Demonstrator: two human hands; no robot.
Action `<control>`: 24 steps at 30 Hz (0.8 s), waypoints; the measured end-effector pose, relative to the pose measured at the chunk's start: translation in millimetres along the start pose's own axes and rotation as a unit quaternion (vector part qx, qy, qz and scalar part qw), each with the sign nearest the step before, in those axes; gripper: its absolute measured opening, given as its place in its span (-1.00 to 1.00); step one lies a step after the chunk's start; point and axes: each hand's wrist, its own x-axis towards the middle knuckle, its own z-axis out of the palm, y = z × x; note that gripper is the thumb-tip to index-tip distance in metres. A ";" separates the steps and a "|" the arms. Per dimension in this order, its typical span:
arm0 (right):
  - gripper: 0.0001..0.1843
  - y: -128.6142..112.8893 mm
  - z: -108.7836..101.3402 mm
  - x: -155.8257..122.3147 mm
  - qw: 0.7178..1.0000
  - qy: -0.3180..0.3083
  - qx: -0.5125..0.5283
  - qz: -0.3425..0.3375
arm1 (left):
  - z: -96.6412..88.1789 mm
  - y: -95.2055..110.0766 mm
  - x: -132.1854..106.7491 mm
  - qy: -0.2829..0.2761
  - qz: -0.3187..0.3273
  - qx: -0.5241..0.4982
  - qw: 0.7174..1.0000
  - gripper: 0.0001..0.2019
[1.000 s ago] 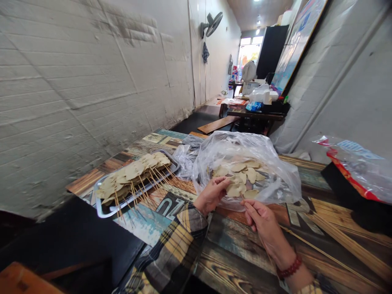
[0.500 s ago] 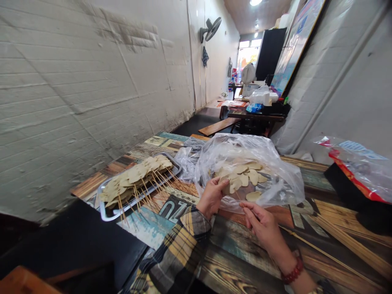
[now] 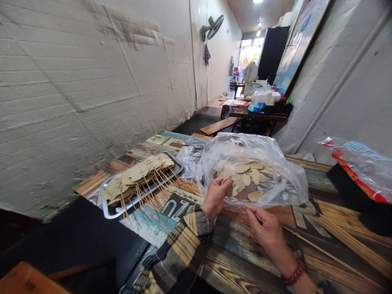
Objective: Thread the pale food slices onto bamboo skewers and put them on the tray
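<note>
A clear plastic bag [image 3: 284, 179] full of pale flat food slices [image 3: 248, 175] lies on the patterned table [image 3: 171, 204]. My left hand [image 3: 216, 196], in a plaid sleeve, is closed on a slice [image 3: 234, 188] at the bag's mouth. My right hand [image 3: 265, 226], with a red bead bracelet, pinches a thin bamboo skewer [image 3: 245, 203] whose tip points into that slice. To the left, a metal tray [image 3: 107, 210] carries a stack of skewered slices [image 3: 137, 175].
Loose bamboo skewers [image 3: 349, 241] lie along the table's right side. A red-and-clear bag [image 3: 361, 171] sits at the far right over a dark object. White brick wall stands close on the left. Another table [image 3: 257, 114] with bags and a bench stands farther back.
My left hand has lifted one slice from the pile and turned it toward the skewer. My right hand has brought the skewer tip up to the slice. The view shifted slightly.
</note>
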 end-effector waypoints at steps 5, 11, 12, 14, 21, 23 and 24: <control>-0.52 -3.8 -0.2 0.9 1.000 0.007 0.008 0.019 | 0.7 -3.6 -1.5 -0.006 0.000 0.029 1.000 -0.62; -0.50 -4.8 -0.5 3.1 0.998 0.005 0.024 0.056 | 3.8 -6.2 -5.1 -0.030 -0.003 0.048 0.998 -0.64; -0.51 -4.2 -0.4 3.1 0.998 0.003 0.028 0.061 | 4.7 -6.6 -6.4 -0.032 -0.004 0.054 0.998 -0.64; -0.52 -2.9 -0.1 2.9 0.997 0.002 0.034 0.069 | 6.6 -7.6 -9.3 -0.037 -0.005 0.063 0.997 -0.63; -0.56 3.4 1.4 7.6 0.994 0.002 0.066 0.086 | 7.8 -7.1 -11.1 -0.080 -0.022 0.090 0.992 -0.62; -0.54 6.9 -0.1 11.2 0.992 0.010 0.083 0.097 | 3.0 -0.9 -5.7 -0.068 -0.001 0.098 0.993 -0.59; -0.52 8.8 -1.5 13.2 0.990 0.019 0.092 0.103 | -0.5 2.9 -2.1 -0.049 0.016 0.093 0.994 -0.56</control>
